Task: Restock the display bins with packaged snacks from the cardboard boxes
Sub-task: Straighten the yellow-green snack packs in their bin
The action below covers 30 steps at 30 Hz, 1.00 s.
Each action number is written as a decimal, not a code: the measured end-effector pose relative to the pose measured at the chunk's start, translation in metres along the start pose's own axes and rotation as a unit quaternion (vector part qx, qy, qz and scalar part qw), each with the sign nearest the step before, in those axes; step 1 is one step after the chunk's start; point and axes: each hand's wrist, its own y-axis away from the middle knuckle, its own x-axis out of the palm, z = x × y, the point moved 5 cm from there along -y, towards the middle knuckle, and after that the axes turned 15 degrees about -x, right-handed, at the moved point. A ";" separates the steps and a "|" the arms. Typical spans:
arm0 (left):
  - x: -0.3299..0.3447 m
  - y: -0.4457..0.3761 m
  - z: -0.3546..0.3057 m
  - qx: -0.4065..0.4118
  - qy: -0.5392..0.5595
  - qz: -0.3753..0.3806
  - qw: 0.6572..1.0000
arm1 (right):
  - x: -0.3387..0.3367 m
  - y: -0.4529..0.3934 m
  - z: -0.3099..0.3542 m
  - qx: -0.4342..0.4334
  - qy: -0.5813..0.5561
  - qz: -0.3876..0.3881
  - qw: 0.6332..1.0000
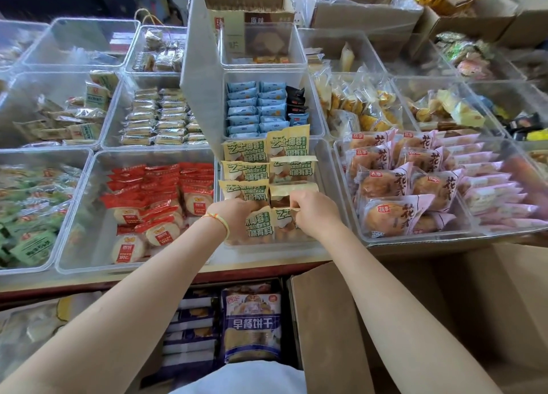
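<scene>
Both hands are in the front centre bin (321,168): left hand (234,215) is curled round a green-and-cream packet (257,226), right hand (314,212) pinches the top seal of its neighbour (281,221). Packets are judged light, crinkly, slippery, with crushable contents; best taken by the crimped seal edges. Left fingertips are hidden behind packets. The open cardboard box (326,319) below is cut off, contents unseen.

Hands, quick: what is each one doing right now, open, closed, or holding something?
Left hand: fingers curled round a green-and-cream snack packet in the clear bin.
Right hand: pinching the top edge of a neighbouring packet.
</scene>
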 end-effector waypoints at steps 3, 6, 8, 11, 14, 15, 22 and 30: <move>0.009 -0.001 -0.001 -0.004 -0.018 -0.035 0.999 | 0.001 0.000 -0.003 0.010 -0.012 -0.007 1.000; 0.019 0.004 0.000 -0.004 0.007 -0.092 0.996 | 0.002 0.002 -0.006 0.008 -0.021 -0.024 0.999; 0.021 0.007 0.001 0.004 0.014 -0.118 0.993 | 0.004 0.004 -0.007 0.010 -0.024 -0.036 0.999; 0.016 0.010 0.000 0.001 0.001 -0.103 0.995 | 0.006 0.005 -0.009 0.005 -0.022 -0.035 0.999; -0.005 0.010 0.002 -0.012 0.004 -0.052 0.999 | 0.002 0.011 -0.020 0.021 -0.027 -0.041 0.999; -0.013 0.010 0.003 -0.017 0.010 -0.043 0.999 | 0.000 0.015 -0.026 0.037 -0.033 -0.054 0.997; -0.009 0.009 0.013 -0.062 0.196 0.011 0.978 | 0.007 0.025 -0.039 0.129 -0.165 -0.079 0.975; 0.013 0.040 0.008 -0.042 0.218 -0.140 0.965 | 0.014 0.029 -0.037 0.148 -0.181 -0.099 0.967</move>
